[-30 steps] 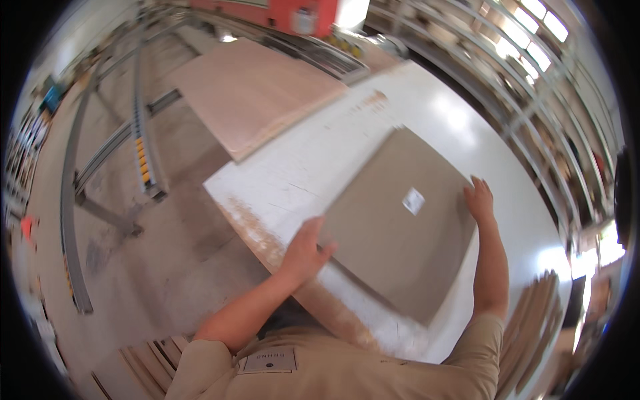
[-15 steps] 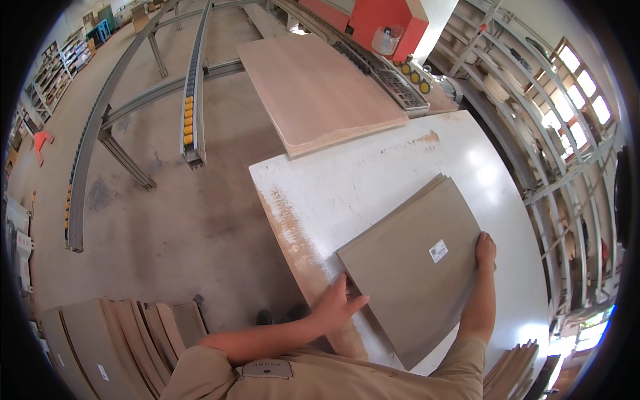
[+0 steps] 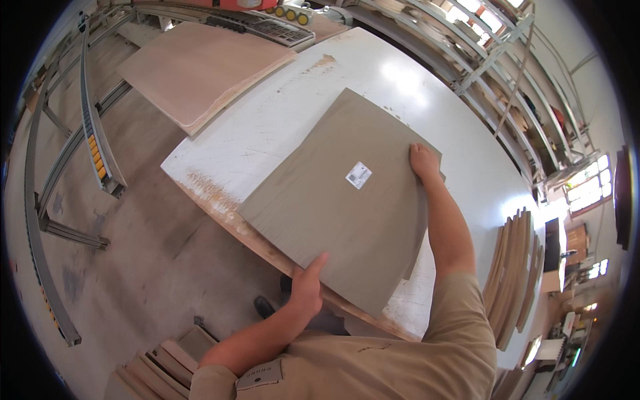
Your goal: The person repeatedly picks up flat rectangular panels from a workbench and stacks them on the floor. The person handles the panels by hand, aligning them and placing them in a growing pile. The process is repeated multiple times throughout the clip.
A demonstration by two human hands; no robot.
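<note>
Lying on: large white worktable [image 3: 427,107], workshop, concrete floor [image 3: 133,253]
Panel: flat grey-brown square board [image 3: 347,200], overhanging table's near edge
Left hand [image 3: 308,288]: clamped on board's near edge
Right hand [image 3: 423,161]: gripping board's far-right edge
Beyond table: pale plywood sheet [image 3: 200,67]

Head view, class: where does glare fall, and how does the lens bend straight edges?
Head view: bright glare patches sit on the white table beyond the grey-brown panel and by its right edge; the metal rails and shelving curve toward the black rim; the left hand and right hand look sharp, not blurred.
</note>
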